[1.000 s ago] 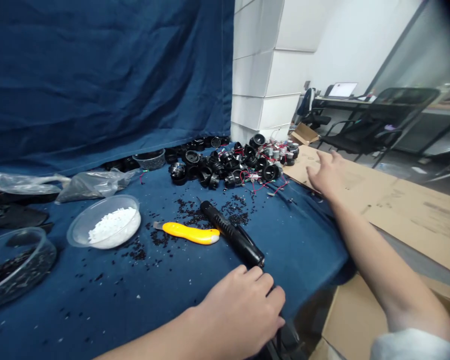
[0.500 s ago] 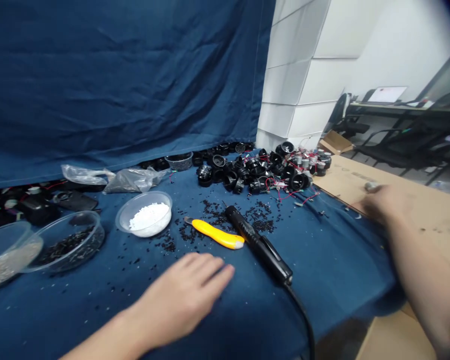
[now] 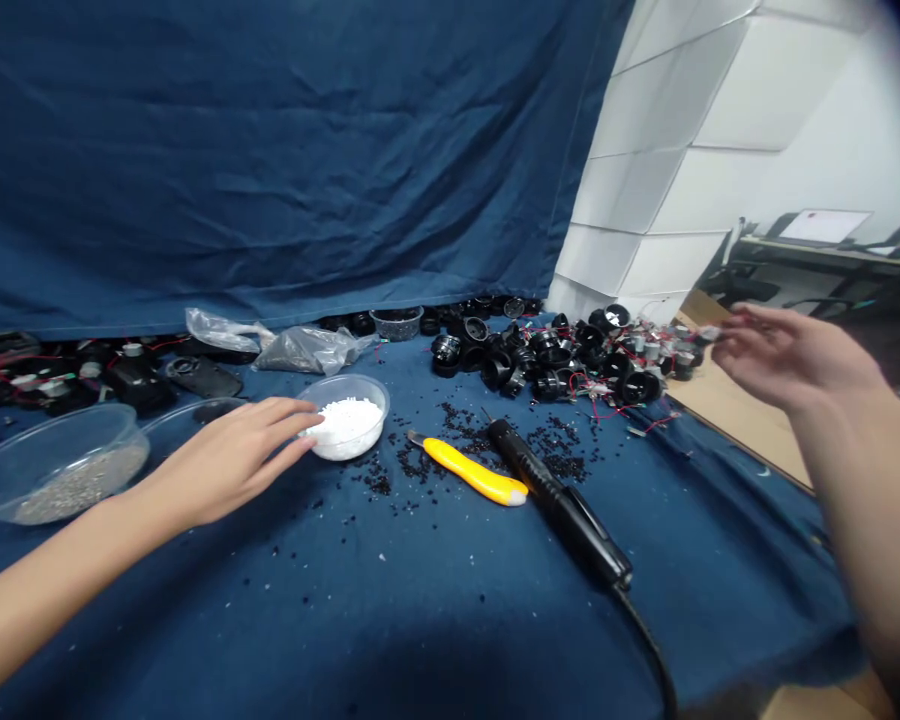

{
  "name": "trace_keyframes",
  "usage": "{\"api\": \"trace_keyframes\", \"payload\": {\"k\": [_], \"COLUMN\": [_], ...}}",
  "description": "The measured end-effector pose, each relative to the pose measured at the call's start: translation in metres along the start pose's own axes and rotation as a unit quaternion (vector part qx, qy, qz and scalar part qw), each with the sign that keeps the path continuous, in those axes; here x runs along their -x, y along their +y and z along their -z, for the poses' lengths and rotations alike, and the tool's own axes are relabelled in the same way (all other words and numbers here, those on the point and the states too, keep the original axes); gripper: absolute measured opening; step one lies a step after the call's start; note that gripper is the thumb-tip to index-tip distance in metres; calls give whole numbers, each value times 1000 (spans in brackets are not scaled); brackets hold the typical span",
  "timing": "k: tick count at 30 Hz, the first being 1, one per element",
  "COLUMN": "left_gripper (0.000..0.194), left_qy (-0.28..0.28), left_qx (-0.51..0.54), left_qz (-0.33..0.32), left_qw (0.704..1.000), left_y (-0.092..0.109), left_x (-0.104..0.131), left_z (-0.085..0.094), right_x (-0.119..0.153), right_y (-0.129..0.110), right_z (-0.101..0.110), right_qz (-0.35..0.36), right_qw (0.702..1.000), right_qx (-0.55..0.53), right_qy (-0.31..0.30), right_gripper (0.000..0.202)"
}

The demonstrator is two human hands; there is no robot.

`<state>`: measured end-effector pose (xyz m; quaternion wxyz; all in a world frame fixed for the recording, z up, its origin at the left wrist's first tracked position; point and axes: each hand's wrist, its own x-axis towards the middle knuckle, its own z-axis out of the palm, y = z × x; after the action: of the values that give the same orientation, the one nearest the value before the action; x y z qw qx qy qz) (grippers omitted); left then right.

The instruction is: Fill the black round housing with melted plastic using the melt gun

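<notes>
My left hand [image 3: 244, 455] reaches out with fingers spread. Its fingertips are at the near left rim of a clear plastic bowl [image 3: 351, 418] of small white pieces; whether they touch it I cannot tell. My right hand [image 3: 795, 360] is raised at the right end of a pile of black round housings and wired motors [image 3: 547, 355]. Its fingers are loosely bent and apart, with a small greyish part [image 3: 709, 333] by the fingertips, blurred. A yellow-handled tool [image 3: 476, 472] and a black corded electric screwdriver [image 3: 559, 505] lie on the blue cloth, untouched.
Tiny black screws [image 3: 562, 450] are scattered about the screwdriver's tip. Left stand a clear tub of greyish bits [image 3: 82, 480] and another tub [image 3: 187, 425], partly behind my left hand. A plastic bag [image 3: 315, 350] lies farther back. Cardboard [image 3: 750, 420] borders the cloth at right.
My left hand has moved left and forward to the white-filled bowl. My right hand has risen from the cardboard, where a small grey part was at its fingers, towards the pile. The view has shifted.
</notes>
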<state>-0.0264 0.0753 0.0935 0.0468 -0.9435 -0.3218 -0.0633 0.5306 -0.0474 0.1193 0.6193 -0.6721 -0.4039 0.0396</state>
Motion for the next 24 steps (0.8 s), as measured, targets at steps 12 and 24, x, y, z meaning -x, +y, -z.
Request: {"api": "trace_keyframes", "payload": {"k": [12,24], "left_gripper": [39,43], "left_qy": [-194,-192], "left_qx": [87,65], "left_qz": [44,55], "left_qw": [976,978], "left_y": [-9,-15], "left_x": [-83,-98], "left_z": [-29,-51], "right_x": [131,158], "right_y": [-162,-118], "right_z": [-115,-174], "right_qz": [-100,-223], "right_qw": [887,743], "right_qx": [-361,-372], "right_qy": [-270,-510], "right_gripper": [10,27]}}
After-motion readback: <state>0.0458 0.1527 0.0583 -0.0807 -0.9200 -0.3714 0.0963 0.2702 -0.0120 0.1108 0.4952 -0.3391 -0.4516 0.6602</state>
